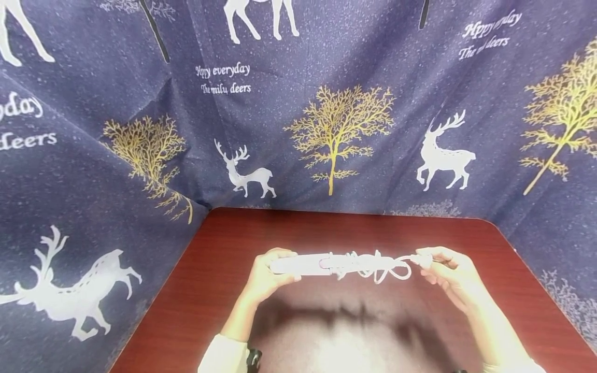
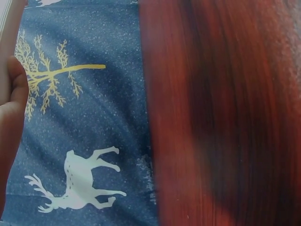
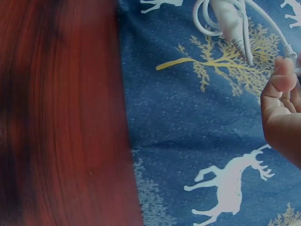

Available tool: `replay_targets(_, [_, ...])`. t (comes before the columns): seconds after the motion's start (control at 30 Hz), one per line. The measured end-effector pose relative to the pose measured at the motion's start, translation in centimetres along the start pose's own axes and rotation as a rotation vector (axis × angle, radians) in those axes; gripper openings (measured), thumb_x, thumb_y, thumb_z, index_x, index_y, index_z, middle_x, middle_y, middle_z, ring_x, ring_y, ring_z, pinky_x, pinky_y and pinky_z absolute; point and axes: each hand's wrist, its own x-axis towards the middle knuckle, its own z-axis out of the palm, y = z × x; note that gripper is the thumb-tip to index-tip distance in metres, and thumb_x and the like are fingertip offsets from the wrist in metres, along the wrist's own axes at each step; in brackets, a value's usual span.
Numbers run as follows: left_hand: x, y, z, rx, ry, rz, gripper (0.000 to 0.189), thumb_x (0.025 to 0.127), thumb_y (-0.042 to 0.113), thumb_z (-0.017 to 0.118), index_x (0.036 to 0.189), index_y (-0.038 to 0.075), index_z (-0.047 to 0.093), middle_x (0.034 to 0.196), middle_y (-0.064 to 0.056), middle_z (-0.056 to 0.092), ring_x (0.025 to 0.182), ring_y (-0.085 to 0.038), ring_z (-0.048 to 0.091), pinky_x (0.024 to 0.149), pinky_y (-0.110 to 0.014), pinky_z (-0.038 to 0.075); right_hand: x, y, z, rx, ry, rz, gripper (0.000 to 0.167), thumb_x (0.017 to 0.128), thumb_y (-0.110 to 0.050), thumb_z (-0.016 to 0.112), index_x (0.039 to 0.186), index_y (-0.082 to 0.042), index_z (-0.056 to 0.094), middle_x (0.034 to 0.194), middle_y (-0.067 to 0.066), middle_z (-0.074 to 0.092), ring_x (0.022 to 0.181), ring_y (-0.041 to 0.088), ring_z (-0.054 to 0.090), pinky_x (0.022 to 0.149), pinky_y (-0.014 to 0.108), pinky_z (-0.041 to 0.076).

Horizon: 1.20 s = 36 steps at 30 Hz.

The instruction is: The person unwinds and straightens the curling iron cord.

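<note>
My left hand [image 1: 263, 277] grips the white appliance [image 1: 305, 264]; my right hand [image 1: 452, 277] pinches the plug [image 1: 423, 260]. I'd unwind the looped cord [image 1: 378, 264] gently, keeping the left steady.

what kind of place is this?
Probably an improvised indoor workspace screened off with cloth, though the wider room isn't visible. The clues: a reddish-brown wood-look table and dark blue deer-print fabric behind it and along both sides.

Table [image 1: 317, 228]: reddish-brown top, dark streaked wood grain, far corners rounded, surface smooth-looking. Broad dark shadow [image 1: 286, 321] lying across middle. Bright glare patch [image 1: 345, 352] on nearer part, colour washed out.
</note>
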Motion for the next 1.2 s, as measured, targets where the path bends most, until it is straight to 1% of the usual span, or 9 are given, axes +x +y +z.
replay_targets(0.13, [0.1, -0.2, -0.2, -0.002, 0.017, -0.001, 0.042, 0.061, -0.005, 0.083, 0.1, -0.004, 0.067, 0.095, -0.01, 0.067, 0.084, -0.019, 0.061, 0.072, -0.027, 0.047, -0.7, -0.1, -0.2, -0.044, -0.032, -0.025, 0.043, 0.084, 0.027, 0.035, 0.11, 0.004, 0.062, 0.089, 0.009, 0.067, 0.065, 0.012, 0.059, 0.054, 0.022, 0.044])
replay_targets(0.3, [0.2, -1.3, -0.3, 0.009, 0.026, 0.028, 0.041, 0.061, -0.002, 0.083, 0.099, -0.001, 0.068, 0.095, -0.008, 0.067, 0.084, -0.019, 0.061, 0.072, -0.028, 0.047, -1.8, 0.2, -0.6, -0.17, -0.077, 0.014, 0.048, 0.081, 0.027, 0.038, 0.109, -0.002, 0.063, 0.083, 0.004, 0.066, 0.063, 0.011, 0.057, 0.051, 0.024, 0.041])
replay_targets(0.47, [0.1, -3.1, -0.4, 0.022, 0.043, 0.009, 0.042, 0.06, 0.005, 0.087, 0.099, 0.01, 0.071, 0.096, 0.002, 0.066, 0.087, -0.018, 0.061, 0.075, -0.029, 0.047, -2.6, 0.6, -1.2, -0.217, -0.164, 0.069, 0.045, 0.08, 0.026, 0.04, 0.106, -0.003, 0.062, 0.089, 0.004, 0.068, 0.073, 0.011, 0.063, 0.056, 0.026, 0.047])
replay_targets(0.53, [0.1, -3.2, -0.5, 0.018, 0.046, 0.013, 0.042, 0.06, 0.006, 0.087, 0.099, 0.011, 0.071, 0.096, 0.002, 0.066, 0.088, -0.019, 0.061, 0.076, -0.03, 0.046, -2.9, 0.9, -1.4, -0.242, -0.196, 0.107, 0.041, 0.081, 0.024, 0.042, 0.105, -0.003, 0.061, 0.089, 0.005, 0.068, 0.076, 0.012, 0.064, 0.057, 0.027, 0.048])
replay_targets(0.6, [0.1, -3.1, -0.6, 0.009, 0.049, 0.017, 0.042, 0.06, 0.006, 0.087, 0.099, 0.01, 0.071, 0.096, 0.002, 0.066, 0.089, -0.019, 0.06, 0.076, -0.03, 0.046, -3.1, 1.4, -1.7, -0.254, -0.237, 0.148, 0.038, 0.081, 0.022, 0.043, 0.105, -0.002, 0.059, 0.09, 0.007, 0.067, 0.079, 0.014, 0.064, 0.061, 0.028, 0.05])
replay_targets(0.77, [0.2, -0.4, -0.7, 0.02, 0.041, 0.015, 0.039, 0.061, -0.002, 0.084, 0.098, 0.001, 0.07, 0.095, -0.005, 0.066, 0.087, -0.02, 0.06, 0.075, -0.029, 0.046, -3.5, 2.6, -2.3, -0.264, -0.286, 0.248, 0.035, 0.083, 0.019, 0.045, 0.11, 0.0, 0.058, 0.094, 0.009, 0.066, 0.085, 0.018, 0.064, 0.069, 0.034, 0.051])
replay_targets(0.83, [0.2, 0.6, -0.8, 0.025, 0.036, 0.023, 0.038, 0.062, -0.004, 0.082, 0.098, -0.002, 0.069, 0.095, -0.008, 0.066, 0.087, -0.02, 0.06, 0.075, -0.028, 0.046, -3.6, 2.9, -2.6, -0.293, -0.265, 0.269, 0.033, 0.085, 0.016, 0.047, 0.11, 0.0, 0.06, 0.094, 0.009, 0.067, 0.086, 0.017, 0.064, 0.07, 0.034, 0.051])
replay_targets(1.07, [0.2, 0.5, -1.0, 0.012, 0.028, 0.055, 0.039, 0.062, -0.004, 0.083, 0.098, -0.002, 0.069, 0.095, -0.008, 0.066, 0.088, -0.021, 0.06, 0.074, -0.028, 0.046, -3.5, 3.5, -3.3, -0.436, -0.147, 0.289, 0.022, 0.085, 0.011, 0.054, 0.101, 0.0, 0.066, 0.092, 0.01, 0.068, 0.084, 0.013, 0.063, 0.069, 0.031, 0.051])
replay_targets(1.2, [0.1, 0.4, -1.1, 0.006, 0.016, 0.046, 0.039, 0.061, -0.004, 0.083, 0.097, -0.001, 0.069, 0.095, -0.006, 0.066, 0.086, -0.021, 0.059, 0.073, -0.029, 0.046, -3.3, 4.0, -3.6, -0.533, -0.036, 0.329, 0.014, 0.083, 0.005, 0.061, 0.095, 0.001, 0.067, 0.084, 0.011, 0.068, 0.073, 0.01, 0.061, 0.06, 0.032, 0.05])
